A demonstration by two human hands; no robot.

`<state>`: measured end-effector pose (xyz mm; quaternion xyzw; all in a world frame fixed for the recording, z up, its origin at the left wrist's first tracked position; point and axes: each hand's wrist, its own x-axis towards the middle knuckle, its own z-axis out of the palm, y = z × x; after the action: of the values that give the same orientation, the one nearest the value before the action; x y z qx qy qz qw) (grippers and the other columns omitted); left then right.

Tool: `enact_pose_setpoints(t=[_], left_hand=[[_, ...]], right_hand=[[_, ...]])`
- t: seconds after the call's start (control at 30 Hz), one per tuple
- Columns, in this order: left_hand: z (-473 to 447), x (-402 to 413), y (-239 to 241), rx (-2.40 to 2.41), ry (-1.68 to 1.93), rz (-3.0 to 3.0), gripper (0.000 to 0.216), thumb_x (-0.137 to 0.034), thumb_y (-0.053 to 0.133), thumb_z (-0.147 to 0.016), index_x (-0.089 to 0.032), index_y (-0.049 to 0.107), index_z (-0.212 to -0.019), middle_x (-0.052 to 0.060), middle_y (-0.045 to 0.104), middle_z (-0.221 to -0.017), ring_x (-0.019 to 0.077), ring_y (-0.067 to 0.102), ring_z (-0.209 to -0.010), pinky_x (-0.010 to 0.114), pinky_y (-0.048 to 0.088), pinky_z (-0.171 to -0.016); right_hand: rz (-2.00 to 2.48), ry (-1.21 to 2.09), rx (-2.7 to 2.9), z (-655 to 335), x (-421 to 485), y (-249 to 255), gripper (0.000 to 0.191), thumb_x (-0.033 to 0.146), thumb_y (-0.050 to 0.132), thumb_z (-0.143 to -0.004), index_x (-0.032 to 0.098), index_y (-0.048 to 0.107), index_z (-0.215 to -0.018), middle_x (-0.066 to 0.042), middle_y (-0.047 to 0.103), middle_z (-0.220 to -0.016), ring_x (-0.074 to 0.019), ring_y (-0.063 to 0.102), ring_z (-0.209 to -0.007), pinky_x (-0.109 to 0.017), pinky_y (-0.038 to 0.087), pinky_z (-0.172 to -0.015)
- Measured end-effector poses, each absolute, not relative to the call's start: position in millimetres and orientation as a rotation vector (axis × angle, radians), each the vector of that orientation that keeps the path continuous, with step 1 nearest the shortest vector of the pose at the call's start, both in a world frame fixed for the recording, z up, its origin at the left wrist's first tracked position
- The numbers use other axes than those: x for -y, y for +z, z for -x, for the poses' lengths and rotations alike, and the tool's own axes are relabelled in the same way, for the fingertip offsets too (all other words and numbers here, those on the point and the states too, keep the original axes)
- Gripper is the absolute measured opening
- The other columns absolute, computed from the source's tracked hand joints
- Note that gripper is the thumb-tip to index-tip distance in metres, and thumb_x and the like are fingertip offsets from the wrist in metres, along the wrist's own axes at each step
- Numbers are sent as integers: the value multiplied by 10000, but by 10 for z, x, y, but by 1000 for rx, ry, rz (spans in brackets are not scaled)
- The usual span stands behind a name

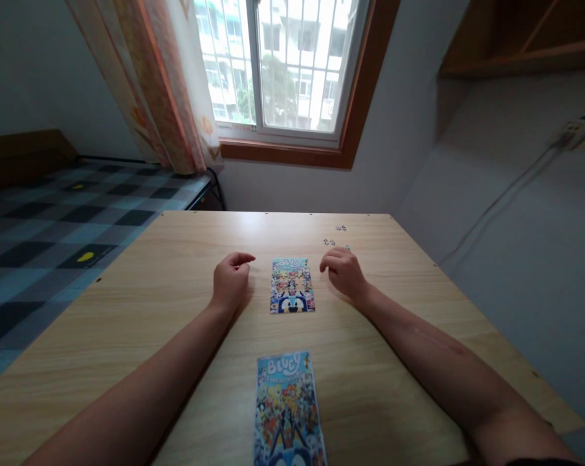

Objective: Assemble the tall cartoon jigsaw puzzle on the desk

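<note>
A small jigsaw puzzle [292,304] with a colourful cartoon picture lies flat on the wooden table between my hands. Tan patches show in its middle; I cannot tell whether they are gaps. My left hand [231,282] rests left of the puzzle, apart from it, its fingers curled and no object visible in them. To the right, my right hand [345,274] has its fingers bent down beside the puzzle's edge; whatever they hold, if anything, is hidden. Several loose puzzle pieces [329,242] lie just beyond that hand. Nearer me is a flat Bluey picture sheet or box [288,414] with matching artwork.
The light wooden table [200,246] reaches toward a wall with a barred window [297,65]. A bed with a checked cover [79,226] stands at the left. On the right wall are a cable [496,200] and a wooden shelf [525,61].
</note>
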<state>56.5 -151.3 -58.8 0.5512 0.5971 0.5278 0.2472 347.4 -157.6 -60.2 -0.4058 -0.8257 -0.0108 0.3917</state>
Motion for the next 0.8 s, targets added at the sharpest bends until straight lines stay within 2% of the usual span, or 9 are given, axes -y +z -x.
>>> enact_pose_setpoints(t=[0.2,0.33,0.57,0.8], left_hand=[[-564,1507,-573,-1623,1475,-1452,246,-203,502,-640,-191,712,-770,46,756,-830,225,690,-809,329,545,-779],[-570,1516,-559,-1629,1482,-1438,237,-209,504,-635,-191,706,-759,45,756,-827,226,688,-811,330,543,-791],[-558,1507,-595,-1627,1491,-1428,248,-243,504,-625,-186,707,-756,49,751,-816,233,685,-817,330,530,-805],[-555,1509,-611,-1605,1499,-1434,244,-251,508,-632,-185,708,-754,53,750,-817,236,685,-822,335,526,-815]], right_hand=[[1286,228,1351,-4091,1174,-763,177,141,462,-598,225,615,-570,-16,632,-627,-205,599,-691,-332,480,-714],[1369,224,1086,-4372,908,-950,252,205,414,-586,190,627,-720,-32,636,-674,-195,595,-666,-308,478,-629],[1459,307,1081,-4417,730,-1131,391,233,452,-638,154,708,-923,-69,716,-855,-199,665,-794,-316,546,-764],[1643,333,1218,-4471,588,-1179,386,235,499,-731,181,740,-1028,-60,759,-942,-195,697,-853,-310,550,-848]])
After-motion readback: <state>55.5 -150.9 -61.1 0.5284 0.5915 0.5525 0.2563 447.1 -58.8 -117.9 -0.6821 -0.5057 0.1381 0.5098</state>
